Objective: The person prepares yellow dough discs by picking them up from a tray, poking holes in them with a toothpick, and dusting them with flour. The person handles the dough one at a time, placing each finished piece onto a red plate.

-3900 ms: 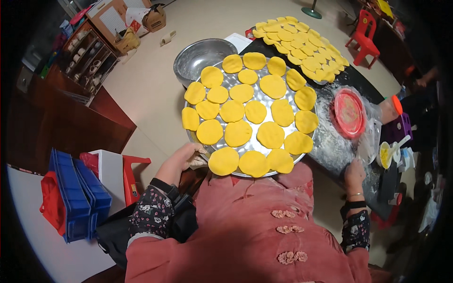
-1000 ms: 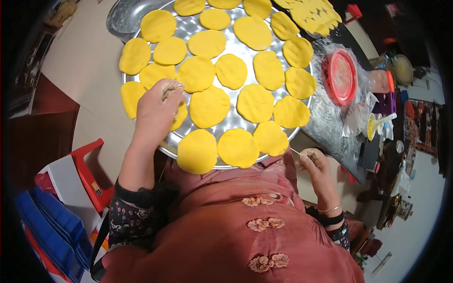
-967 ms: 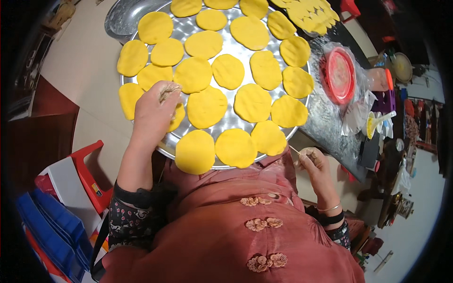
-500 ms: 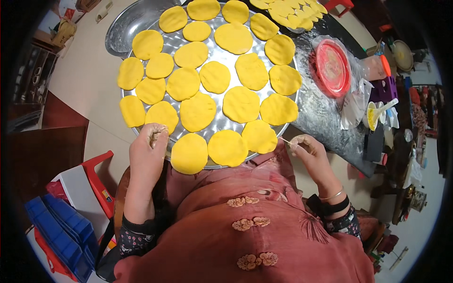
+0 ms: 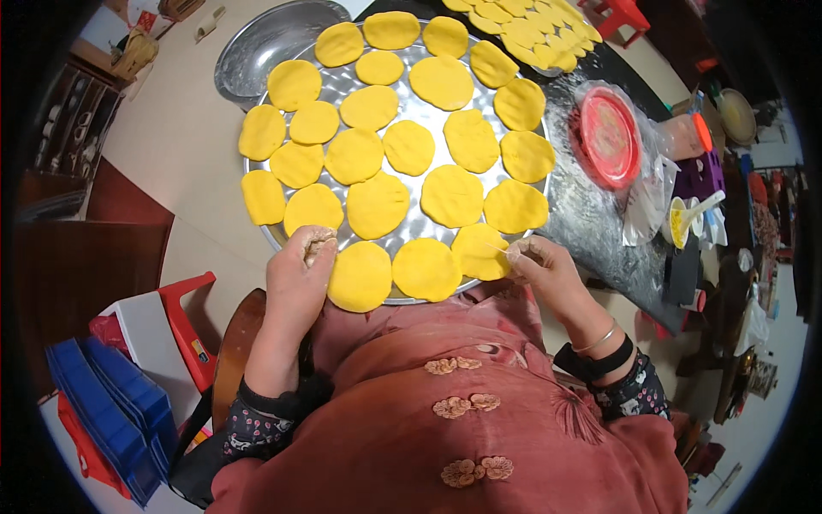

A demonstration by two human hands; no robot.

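A large round metal tray is covered with several flat, yellow dough rounds, roughly circular and laid side by side. At the tray's near left rim is my left hand, its fingers curled closed on the edge beside a dough round. My right hand is at the near right rim, pinching a thin toothpick between thumb and forefinger. The toothpick's tip lies over the near right dough round; whether it touches the dough I cannot tell. Pale residue coats my left fingertips.
A metal basin stands behind the tray at the left. More yellow rounds lie at the back right. On the floured dark table are a red lid, an orange-topped jar and a white cup with a spoon.
My right hand has moved left and in over the tray's edge, bringing the toothpick above the near right dough round. My left hand stays at the rim. The whole view has shifted slightly.
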